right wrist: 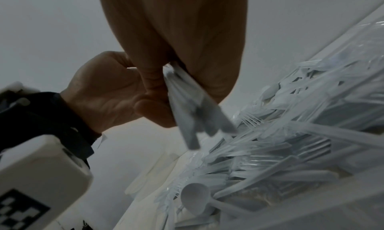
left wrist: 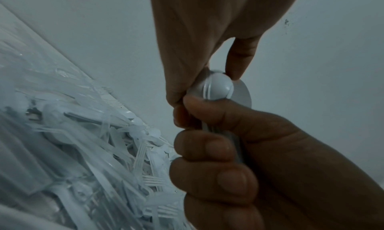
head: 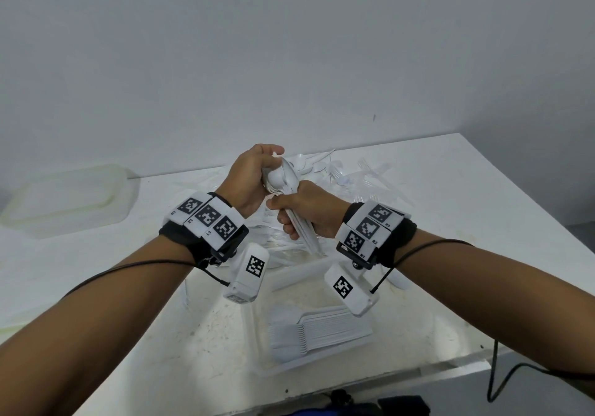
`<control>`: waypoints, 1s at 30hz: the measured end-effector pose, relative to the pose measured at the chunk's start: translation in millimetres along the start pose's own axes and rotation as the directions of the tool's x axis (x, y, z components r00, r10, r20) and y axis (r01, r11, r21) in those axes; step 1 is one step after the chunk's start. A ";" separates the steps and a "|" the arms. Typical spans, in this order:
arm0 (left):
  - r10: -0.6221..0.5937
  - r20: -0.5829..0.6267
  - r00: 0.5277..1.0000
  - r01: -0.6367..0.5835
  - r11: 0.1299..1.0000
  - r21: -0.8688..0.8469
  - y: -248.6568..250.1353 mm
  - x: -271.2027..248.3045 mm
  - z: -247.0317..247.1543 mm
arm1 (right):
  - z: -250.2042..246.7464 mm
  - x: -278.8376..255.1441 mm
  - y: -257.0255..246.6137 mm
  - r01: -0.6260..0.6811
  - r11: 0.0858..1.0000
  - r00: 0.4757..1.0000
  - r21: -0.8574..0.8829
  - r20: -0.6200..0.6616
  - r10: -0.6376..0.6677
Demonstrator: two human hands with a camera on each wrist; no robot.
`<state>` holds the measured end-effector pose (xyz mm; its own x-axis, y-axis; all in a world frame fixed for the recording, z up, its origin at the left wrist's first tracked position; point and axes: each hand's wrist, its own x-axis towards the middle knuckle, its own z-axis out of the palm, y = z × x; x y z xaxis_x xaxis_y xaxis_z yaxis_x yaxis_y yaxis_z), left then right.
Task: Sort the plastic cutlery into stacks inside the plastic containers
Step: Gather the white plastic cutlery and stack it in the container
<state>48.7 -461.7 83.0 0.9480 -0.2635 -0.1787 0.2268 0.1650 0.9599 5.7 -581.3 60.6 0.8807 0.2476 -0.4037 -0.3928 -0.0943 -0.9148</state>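
Both hands hold one bundle of white plastic spoons [head: 285, 179] upright above the table. My left hand [head: 257, 174] pinches the nested bowls [left wrist: 218, 85] between thumb and fingers. Just below it, my right hand [head: 301, 214] is wrapped round the handles [right wrist: 187, 112], whose ends fan out downward. In the left wrist view the right hand's fingers [left wrist: 214, 151] curl round the stems. A clear plastic container [head: 309, 287] stands near the front edge with a neat row of stacked spoons [head: 318, 328] in it. Loose forks and spoons lie in a heap [head: 351, 177] behind the hands.
A translucent container or lid [head: 64, 196] lies at the table's far left. The loose cutlery heap [left wrist: 93, 135] [right wrist: 270, 143] spreads under and behind both hands. A black cable [head: 495, 380] hangs off the table's right front corner. A wall rises directly behind the table.
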 end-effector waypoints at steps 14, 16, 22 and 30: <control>-0.005 -0.027 1.000 0.008 0.991 0.132 6.4 -4.4 4.8 | -1.9 -2.0 -6.9 0.032 0.997 0.998 -0.069 -0.052 -0.036; 0.004 -0.028 1.000 0.000 0.991 0.134 7.2 -5.0 5.2 | -2.4 -1.4 -7.8 0.017 0.998 1.000 -0.060 -0.018 -0.018; 0.095 -0.044 0.995 -0.082 0.966 0.244 2.0 -0.2 2.3 | -2.8 0.2 -13.0 0.008 1.000 0.999 -0.025 0.039 -0.007; 0.125 -0.158 0.980 -0.084 0.966 0.243 -0.7 14.0 -10.5 | -5.5 1.1 -13.7 0.068 0.993 0.996 0.101 0.053 -0.073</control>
<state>64.1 -455.5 77.5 0.9921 -0.0875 -0.0894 0.0853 -0.0492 0.9951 13.5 -585.0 72.6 0.8919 0.3042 -0.3345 -0.3572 0.0206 -0.9338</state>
